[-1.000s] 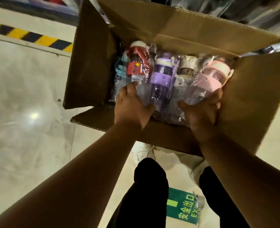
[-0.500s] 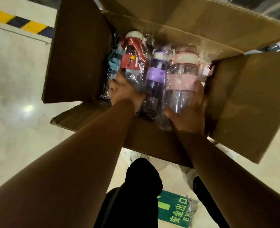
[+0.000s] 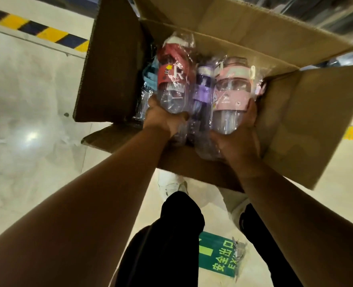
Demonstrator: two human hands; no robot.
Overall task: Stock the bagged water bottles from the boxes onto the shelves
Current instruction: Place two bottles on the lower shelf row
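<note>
My left hand point(image 3: 163, 119) is curled round the bottom of the bagged red bottle point(image 3: 174, 81); my right hand point(image 3: 241, 139) grips the base of the bagged pink bottle point(image 3: 231, 96), fingers up its right side; a purple bottle point(image 3: 203, 88) in its bag is wedged between the two; a blue bottle point(image 3: 150, 78) lies just left of the red one, deeper in the open cardboard box point(image 3: 308, 121); all the caps point away from me; a green exit sign point(image 3: 219, 261) lies on the floor by my legs.
</note>
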